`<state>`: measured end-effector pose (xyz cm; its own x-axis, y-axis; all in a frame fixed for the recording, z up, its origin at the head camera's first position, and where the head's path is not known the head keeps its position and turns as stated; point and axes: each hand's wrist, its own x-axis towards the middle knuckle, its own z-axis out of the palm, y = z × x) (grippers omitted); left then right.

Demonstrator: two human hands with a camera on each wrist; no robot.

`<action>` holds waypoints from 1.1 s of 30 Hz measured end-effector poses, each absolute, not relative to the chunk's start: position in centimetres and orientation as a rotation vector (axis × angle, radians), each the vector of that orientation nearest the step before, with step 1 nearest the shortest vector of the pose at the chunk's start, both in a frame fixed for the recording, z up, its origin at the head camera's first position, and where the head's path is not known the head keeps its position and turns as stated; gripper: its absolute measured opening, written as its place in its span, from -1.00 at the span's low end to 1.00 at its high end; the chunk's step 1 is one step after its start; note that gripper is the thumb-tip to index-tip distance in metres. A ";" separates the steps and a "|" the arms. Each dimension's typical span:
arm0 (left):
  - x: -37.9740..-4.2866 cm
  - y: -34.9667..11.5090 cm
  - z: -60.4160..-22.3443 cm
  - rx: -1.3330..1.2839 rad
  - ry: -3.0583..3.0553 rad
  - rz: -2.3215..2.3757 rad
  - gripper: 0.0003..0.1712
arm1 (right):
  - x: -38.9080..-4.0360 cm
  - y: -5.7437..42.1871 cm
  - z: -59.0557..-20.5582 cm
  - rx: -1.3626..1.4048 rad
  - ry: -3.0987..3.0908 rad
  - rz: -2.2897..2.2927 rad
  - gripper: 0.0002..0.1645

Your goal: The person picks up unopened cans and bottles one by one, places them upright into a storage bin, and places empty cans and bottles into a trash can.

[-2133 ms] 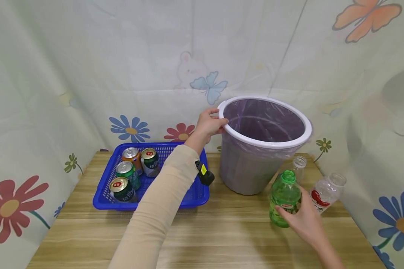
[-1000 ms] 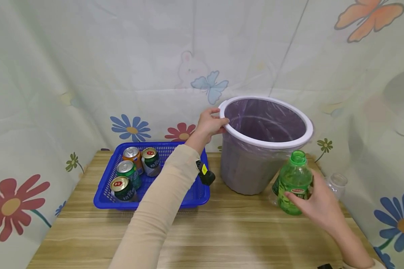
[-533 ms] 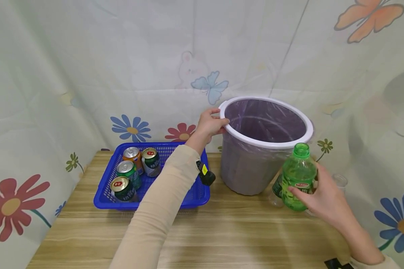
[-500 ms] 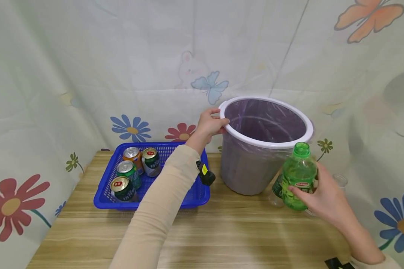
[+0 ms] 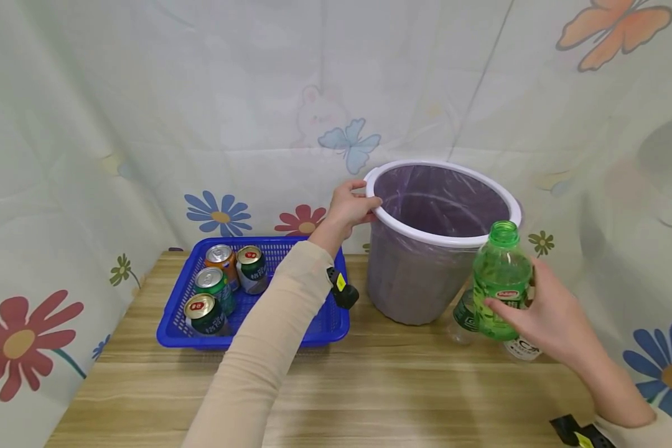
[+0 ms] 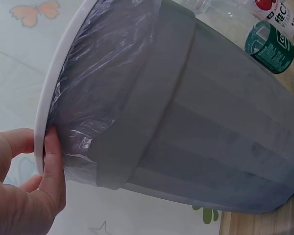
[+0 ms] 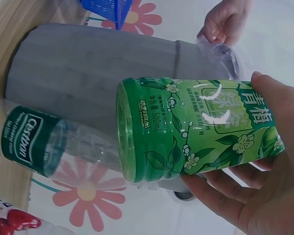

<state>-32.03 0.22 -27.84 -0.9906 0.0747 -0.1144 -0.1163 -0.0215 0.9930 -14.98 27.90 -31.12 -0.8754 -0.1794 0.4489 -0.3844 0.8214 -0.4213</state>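
My left hand (image 5: pixel 351 206) grips the white rim of a grey trash can (image 5: pixel 411 283), fingers outside and thumb over the edge. A thin purplish bag (image 6: pixel 105 73) lines the can and hangs over its outside. In my right hand (image 5: pixel 554 311) is an uncapped green plastic bottle (image 7: pixel 201 129), held upright around its label beside the can's right front. Its neck overlaps the rim in the head view. Behind it stand a clear bottle with a dark green label (image 7: pixel 32 139) and another clear bottle with a cherry label (image 7: pixel 19 223), both partly hidden.
A blue plastic basket (image 5: pixel 168 330) sits on the left of the wooden table (image 5: pixel 369 398), holding several drink cans (image 5: pixel 215 289). My left forearm (image 5: pixel 269 336) crosses over the basket's right side. A printed curtain (image 5: pixel 246 112) closes off the back and sides.
My right hand has lifted the green bottle off the table and moved it up and slightly right, close to the can's rim. The left hand stays on the rim.
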 end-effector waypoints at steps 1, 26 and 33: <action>-32.0 0.2 -27.9 -0.042 2.099 2.155 -0.38 | -14.9 27.9 -31.0 0.412 -2.623 0.720 -0.01; -32.2 0.3 -28.0 -0.037 2.110 2.148 -0.40 | -15.6 28.2 -26.0 0.398 -2.660 0.618 -0.09; -32.1 0.1 -27.9 -0.036 2.109 2.147 -0.39 | -16.1 28.6 -24.5 0.401 -2.654 0.573 -0.11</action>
